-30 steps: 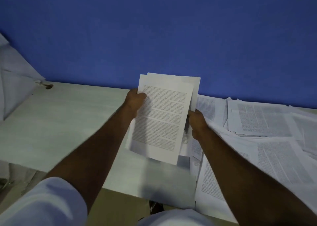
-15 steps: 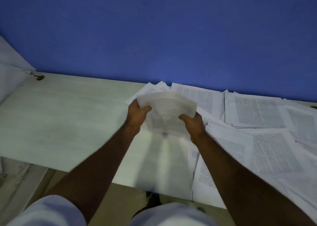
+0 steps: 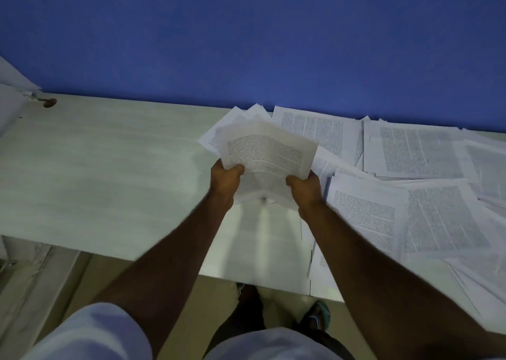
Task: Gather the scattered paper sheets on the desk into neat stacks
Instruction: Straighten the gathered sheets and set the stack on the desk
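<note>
- Paper sheets held as a small bundle sit at centre frame, above the counter; the top page bows upward and its corners fan out of line with the pages beneath.
- Left hand grips the bundle's lower-left edge, thumb curled over the printed face, remaining fingers hidden beneath.
- Right hand grips the lower-right edge the same way, thumb on top, fingers wrapped under.
- Step in hand, as judged: squaring the bundle. Loosen both grips slightly, stand the bundle on one long edge and tap it on the bare counter directly below, then turn it and tap a short edge.
- Keep the thumbs light; a hard pinch locks the misaligned corners in place and creases the bowed page.
- Set the squared bundle down on the bare counter surface at left of frame, well apart from the loose pages.
- Scattered sheets overlap one another across the right half of the frame, up to the blue wall; many are not yet gathered.
- Risk: some sheets at lower right appear to overhang the counter's near edge and could slide off.
</note>
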